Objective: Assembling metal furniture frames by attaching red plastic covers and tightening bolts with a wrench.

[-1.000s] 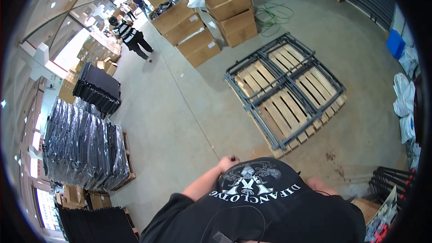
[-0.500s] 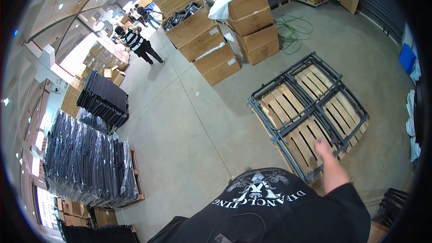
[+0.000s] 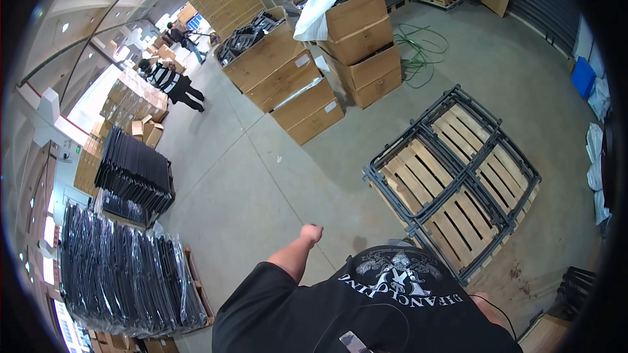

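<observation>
My left hand [image 3: 311, 233] reaches out in front of my body over the grey floor. Its fingers look curled closed; a small dark spot shows at them, too small to name. Of my right arm only a bit of forearm [image 3: 485, 306] shows beside my black shirt, and the right hand is hidden. Nearest on the right lies a wooden pallet [image 3: 458, 227] bearing dark grey metal tube frames [image 3: 428, 208], laid flat side by side and stacked. Neither arm touches them.
Open cardboard boxes [image 3: 307, 114] with black parts stand stacked ahead. Green strapping [image 3: 425, 59] lies coiled on the floor beside them. On the left stand film-wrapped black panels [image 3: 124, 268] and a stack of dark frames [image 3: 134, 163]. A person in a striped top [image 3: 163, 78] stands far left.
My left hand has come into view, swung forward, while my right hand has dropped back out of sight. The view has shifted; boxes, pallets and the far person sit more to the left and lower.
</observation>
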The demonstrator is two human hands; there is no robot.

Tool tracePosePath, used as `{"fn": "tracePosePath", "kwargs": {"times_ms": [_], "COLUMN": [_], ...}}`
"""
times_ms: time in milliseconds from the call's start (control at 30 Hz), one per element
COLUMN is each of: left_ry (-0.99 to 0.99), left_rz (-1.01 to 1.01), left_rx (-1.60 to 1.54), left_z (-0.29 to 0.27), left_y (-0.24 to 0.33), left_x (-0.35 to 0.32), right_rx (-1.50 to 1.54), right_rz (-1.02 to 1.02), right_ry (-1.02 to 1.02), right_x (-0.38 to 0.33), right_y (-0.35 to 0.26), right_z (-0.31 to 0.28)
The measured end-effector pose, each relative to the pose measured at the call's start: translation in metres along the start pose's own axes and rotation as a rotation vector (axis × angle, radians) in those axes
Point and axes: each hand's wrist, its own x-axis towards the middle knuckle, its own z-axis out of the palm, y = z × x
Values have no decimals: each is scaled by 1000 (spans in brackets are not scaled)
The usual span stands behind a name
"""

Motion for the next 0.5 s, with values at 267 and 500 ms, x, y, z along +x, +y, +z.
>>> {"fn": "tracePosePath", "kwargs": {"times_ms": [267, 500], "left_ry": [-478, -501], "left_rz": [332, 114], "left_rx": [178, 120], "left_z": [74, 95], "left_y": [180, 218], "left_x": [14, 145], "right_rx": [167, 244], "right_rz": [-224, -385], "right_ry": [-67, -140], "right_x": [215, 197], "right_y": [-319, -439], "right_z": [-141, -125]}}
